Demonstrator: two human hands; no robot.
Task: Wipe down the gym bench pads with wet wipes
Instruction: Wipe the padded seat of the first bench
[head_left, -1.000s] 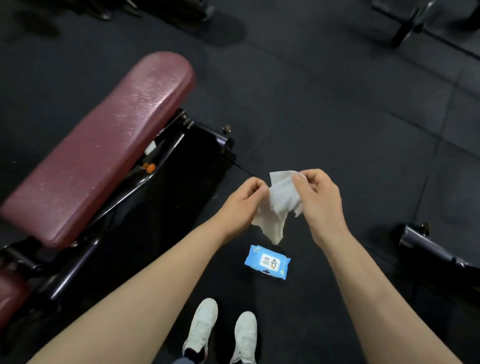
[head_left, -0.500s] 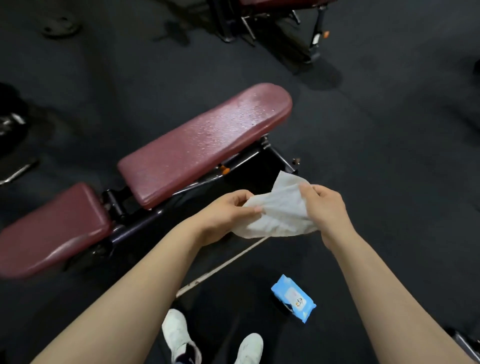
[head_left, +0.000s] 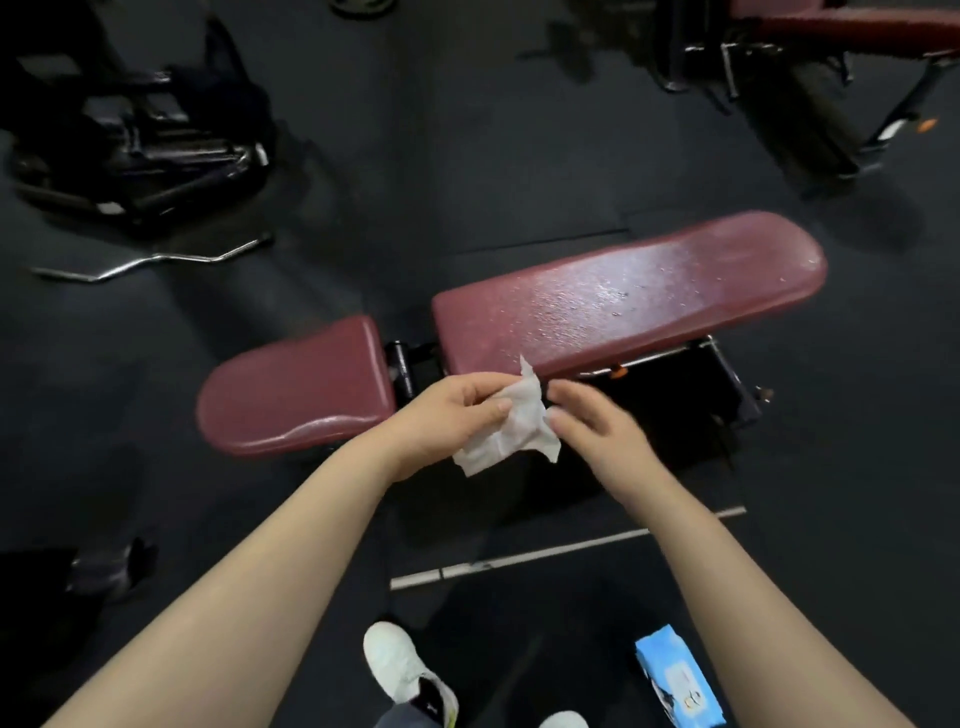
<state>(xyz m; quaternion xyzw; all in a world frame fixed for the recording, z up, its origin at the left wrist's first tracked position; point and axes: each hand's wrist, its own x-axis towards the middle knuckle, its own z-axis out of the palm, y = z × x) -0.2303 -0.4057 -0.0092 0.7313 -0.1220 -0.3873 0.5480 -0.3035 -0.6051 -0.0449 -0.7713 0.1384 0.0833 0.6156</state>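
A maroon gym bench stands across the middle, with a long back pad (head_left: 623, 301) speckled with wet drops and a shorter seat pad (head_left: 296, 389) to its left. In front of the gap between the pads, my left hand (head_left: 447, 415) pinches a crumpled white wet wipe (head_left: 511, 431). My right hand (head_left: 597, 431) reaches in from the right, its straight fingers meeting the wipe's right edge; the hand is blurred. A blue wet wipes pack (head_left: 675, 675) lies on the floor at the lower right.
The bench's black frame (head_left: 717, 395) shows under the back pad. A chrome curl bar (head_left: 156, 260) lies on the dark floor at left, below a black machine (head_left: 140, 145). Another maroon bench (head_left: 841, 26) stands top right. My white shoe (head_left: 400, 665) is below.
The view has swung so the whole bench now lies in front of me. The wipe has been gathered into my left hand, and my right hand's grip has loosened to fingertips at its edge.
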